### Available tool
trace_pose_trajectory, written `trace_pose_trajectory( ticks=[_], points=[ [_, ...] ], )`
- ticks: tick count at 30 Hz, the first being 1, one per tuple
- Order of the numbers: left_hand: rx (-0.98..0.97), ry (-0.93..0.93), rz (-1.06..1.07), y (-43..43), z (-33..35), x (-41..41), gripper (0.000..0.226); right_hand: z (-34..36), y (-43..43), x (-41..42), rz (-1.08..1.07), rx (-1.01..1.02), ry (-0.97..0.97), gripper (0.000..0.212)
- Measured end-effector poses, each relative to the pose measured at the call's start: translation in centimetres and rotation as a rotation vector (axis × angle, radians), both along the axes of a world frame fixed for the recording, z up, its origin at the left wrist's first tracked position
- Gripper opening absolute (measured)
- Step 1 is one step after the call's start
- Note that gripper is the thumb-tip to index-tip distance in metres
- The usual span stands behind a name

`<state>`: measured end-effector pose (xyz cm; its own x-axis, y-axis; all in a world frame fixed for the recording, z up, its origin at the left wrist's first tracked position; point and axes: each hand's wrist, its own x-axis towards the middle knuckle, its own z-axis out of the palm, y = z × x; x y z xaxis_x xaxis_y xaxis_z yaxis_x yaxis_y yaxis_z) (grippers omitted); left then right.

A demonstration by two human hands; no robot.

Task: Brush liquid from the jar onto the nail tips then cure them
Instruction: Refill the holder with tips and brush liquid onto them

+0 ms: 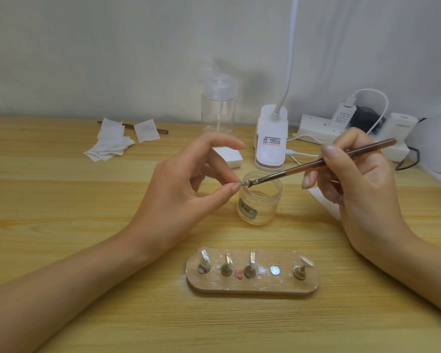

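An open clear jar [260, 202] of liquid stands mid-table. My right hand [357, 184] grips a brown brush [316, 164], its tip over the jar's rim. My left hand [186, 189] pinches a small nail tip [240, 184] between thumb and a finger, right at the brush tip above the jar. Nearer me lies a wooden holder [252, 285] with several small stands carrying nail tips [204, 258]; one position on it shows only a bare metal disc [275, 270].
A clip-on white lamp [271, 138] stands behind the jar, beside a clear pump bottle [217, 108]. White wipes [112, 142] and another brush lie far left. A power strip [341, 131] with plugs and cables sits far right. A white block [229, 156] lies behind my left hand.
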<state>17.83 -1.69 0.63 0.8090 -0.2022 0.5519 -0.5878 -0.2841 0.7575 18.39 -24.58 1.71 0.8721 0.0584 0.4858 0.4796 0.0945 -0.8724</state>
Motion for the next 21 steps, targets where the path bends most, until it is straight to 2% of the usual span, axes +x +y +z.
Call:
trace_pose_trajectory(
  ticks=[6,10,17,21],
  points=[
    [-0.014,0.021,0.000,-0.12,0.12,-0.16,0.040,0.03,-0.23,0.00,-0.059,0.027,0.004,0.021],
    [-0.021,0.035,0.001,-0.17,0.09,-0.20,0.039,0.06,-0.02,-0.14,0.000,0.020,-0.015,0.020],
    [-0.023,0.051,-0.004,-0.21,0.13,-0.17,0.039,-0.02,-0.29,0.05,-0.059,0.016,-0.001,0.023],
    [-0.022,0.062,-0.004,-0.22,0.17,-0.12,0.039,0.00,-0.13,0.03,-0.011,0.020,-0.027,0.023]
  ],
)
